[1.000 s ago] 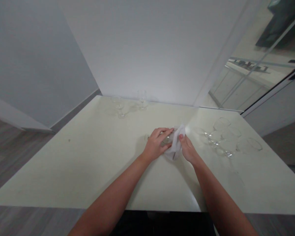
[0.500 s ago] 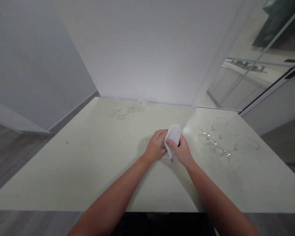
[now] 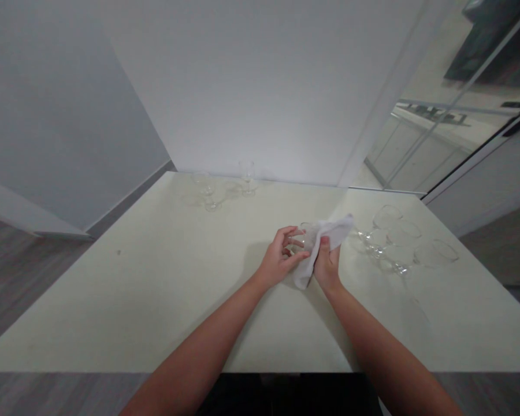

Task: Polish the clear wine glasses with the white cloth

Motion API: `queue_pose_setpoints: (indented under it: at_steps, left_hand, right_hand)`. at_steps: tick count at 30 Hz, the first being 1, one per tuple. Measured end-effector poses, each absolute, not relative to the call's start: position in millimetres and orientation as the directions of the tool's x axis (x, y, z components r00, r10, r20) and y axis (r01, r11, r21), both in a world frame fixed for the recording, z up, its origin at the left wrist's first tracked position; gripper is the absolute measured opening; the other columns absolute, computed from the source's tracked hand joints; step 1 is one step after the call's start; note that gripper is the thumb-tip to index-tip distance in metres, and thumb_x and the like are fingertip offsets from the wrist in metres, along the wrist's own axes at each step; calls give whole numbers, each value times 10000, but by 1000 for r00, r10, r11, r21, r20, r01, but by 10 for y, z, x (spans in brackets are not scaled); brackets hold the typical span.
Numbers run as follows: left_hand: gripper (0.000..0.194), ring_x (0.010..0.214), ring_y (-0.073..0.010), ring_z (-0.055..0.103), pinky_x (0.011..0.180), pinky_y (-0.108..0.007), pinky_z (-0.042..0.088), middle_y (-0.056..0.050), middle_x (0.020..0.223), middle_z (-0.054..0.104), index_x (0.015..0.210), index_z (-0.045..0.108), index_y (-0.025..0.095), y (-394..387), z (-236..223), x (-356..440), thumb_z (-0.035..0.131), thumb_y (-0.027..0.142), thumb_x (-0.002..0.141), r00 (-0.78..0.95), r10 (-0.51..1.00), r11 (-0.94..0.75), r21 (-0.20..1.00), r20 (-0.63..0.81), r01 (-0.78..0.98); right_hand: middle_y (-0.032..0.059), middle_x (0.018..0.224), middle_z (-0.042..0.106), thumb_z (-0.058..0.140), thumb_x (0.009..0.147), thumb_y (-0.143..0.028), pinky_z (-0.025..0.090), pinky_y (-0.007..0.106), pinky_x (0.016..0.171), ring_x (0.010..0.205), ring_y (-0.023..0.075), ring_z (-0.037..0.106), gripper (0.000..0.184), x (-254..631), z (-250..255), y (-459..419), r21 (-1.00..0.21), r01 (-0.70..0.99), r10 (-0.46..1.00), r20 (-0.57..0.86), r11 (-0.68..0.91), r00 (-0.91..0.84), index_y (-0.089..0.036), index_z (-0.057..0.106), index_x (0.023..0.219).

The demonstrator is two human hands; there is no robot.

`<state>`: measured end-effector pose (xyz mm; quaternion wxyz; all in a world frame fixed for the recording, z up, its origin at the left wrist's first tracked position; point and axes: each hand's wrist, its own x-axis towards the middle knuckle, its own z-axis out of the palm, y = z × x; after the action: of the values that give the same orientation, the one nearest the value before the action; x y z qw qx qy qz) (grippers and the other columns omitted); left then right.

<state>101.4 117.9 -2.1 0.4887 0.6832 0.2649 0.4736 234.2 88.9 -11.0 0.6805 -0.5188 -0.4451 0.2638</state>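
Note:
A clear drinking glass is held above the middle of the table, its bowl towards my left hand. The fingers and thumb of that hand curl about the bowl. My right hand grips a white cloth, thumb on top, and the cloth wraps the right side of the glass. Cloth and fingers hide the rest of the glass, so its stem or base does not show.
On the white table, a stemmed glass and another small glass stand upright near the back wall. Several clear stemmed glasses are grouped at the right. A glass-panelled door is beyond the back right edge.
The glass has come into view between my hands. My left fingers have loosened and spread around its bowl. My right hand and the cloth have shifted right, and the cloth is more spread out.

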Motion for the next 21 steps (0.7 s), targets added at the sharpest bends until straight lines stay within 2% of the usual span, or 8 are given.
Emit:
queue_pose_setpoints:
  at_steps: [2, 5, 8, 11, 14, 17, 21]
  left_hand:
    - [517, 1094, -214, 590, 724, -260, 517, -145, 1330, 539, 1316, 419, 210, 1193, -37, 1030, 615, 417, 885, 412, 833, -342, 929, 369, -141]
    - [513, 1261, -247, 475, 975, -382, 461, -129, 1370, 492, 1338, 480, 215, 1225, -79, 1035, 456, 539, 941, 383, 816, -463, 886, 433, -17]
    - [555, 1341, -241, 382, 1146, -448, 278, -113, 1420, 446, 1395, 461, 232, 1246, -107, 1016, 305, 563, 977, 399, 771, -578, 808, 495, 115]
    - [553, 1339, -227, 378, 1157, -442, 263, -96, 1451, 428, 1392, 472, 243, 1252, -106, 993, 233, 545, 994, 440, 758, -592, 791, 481, 156]
    - [573, 1305, -223, 430, 1138, -414, 310, -104, 1403, 487, 1356, 502, 218, 1257, -92, 986, 226, 561, 989, 420, 791, -520, 851, 444, 79]
    - [584, 1249, -232, 493, 1109, -395, 354, -115, 1302, 577, 1293, 550, 183, 1257, -87, 990, 248, 574, 982, 409, 820, -426, 904, 401, -33]
    - [553, 1164, -247, 555, 1061, -382, 398, -107, 1223, 627, 1250, 565, 168, 1257, -92, 986, 478, 594, 909, 392, 847, -333, 933, 360, -137]
  right_hand:
    - [130, 1142, 646, 427, 907, -583, 502, 394, 924, 1039, 241, 628, 557, 2299, -134, 875, -964, 41, 876, 257, 264, 407, -165, 476, 1272]
    - [127, 1162, 656, 548, 856, -554, 509, 389, 933, 1050, 237, 637, 550, 2226, -135, 850, -971, -41, 938, 215, 235, 274, -172, 502, 1249]
    - [129, 1142, 672, 695, 765, -481, 504, 397, 943, 1025, 231, 645, 575, 2208, -95, 843, -965, -45, 922, 233, 258, 308, -162, 525, 1212]
    - [136, 1085, 693, 731, 726, -466, 515, 421, 917, 962, 234, 655, 553, 2241, -50, 860, -978, -15, 912, 190, 209, 362, -146, 558, 1142]
    - [147, 1118, 683, 762, 686, -445, 507, 436, 927, 973, 239, 650, 609, 2249, -34, 886, -982, 23, 918, 186, 190, 349, -139, 541, 1163]
    - [158, 1192, 648, 775, 669, -376, 472, 428, 982, 1042, 239, 629, 643, 2223, -58, 909, -968, 85, 924, 252, 238, 288, -134, 513, 1204]
    - [124, 1163, 655, 707, 716, -272, 485, 395, 952, 1019, 224, 631, 573, 2225, -155, 921, -946, 196, 946, 289, 257, 151, -160, 487, 1233]
